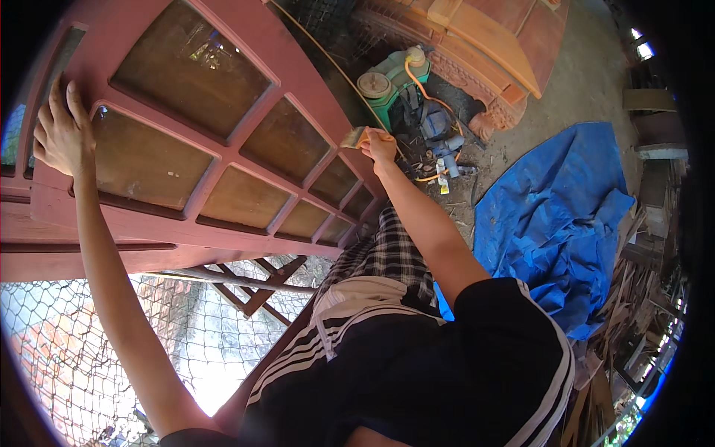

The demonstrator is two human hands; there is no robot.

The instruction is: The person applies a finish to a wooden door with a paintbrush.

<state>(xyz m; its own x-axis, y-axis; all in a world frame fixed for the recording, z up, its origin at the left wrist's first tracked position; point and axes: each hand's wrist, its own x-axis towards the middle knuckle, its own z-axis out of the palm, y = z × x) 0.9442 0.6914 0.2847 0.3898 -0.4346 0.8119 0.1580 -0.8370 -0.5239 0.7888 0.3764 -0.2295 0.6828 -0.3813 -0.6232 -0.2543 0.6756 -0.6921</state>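
Observation:
A reddish-pink framed door (227, 149) with several glass panes stands upright along my left side. My left hand (65, 130) lies against its frame near the upper left, fingers stretched and slightly apart. In my right hand (380, 145) is a paintbrush (354, 138) with an orange handle, its pale bristles close to the door's right edge. Whether the bristles touch the wood I cannot tell.
A green sprayer tank (380, 86) with an orange hose and blue-grey fittings (445, 153) sits beyond my right hand. Carved brown wooden furniture (484, 37) stands behind it. A crumpled blue tarp (555, 223) covers floor at right; wire netting (171, 328) is at lower left.

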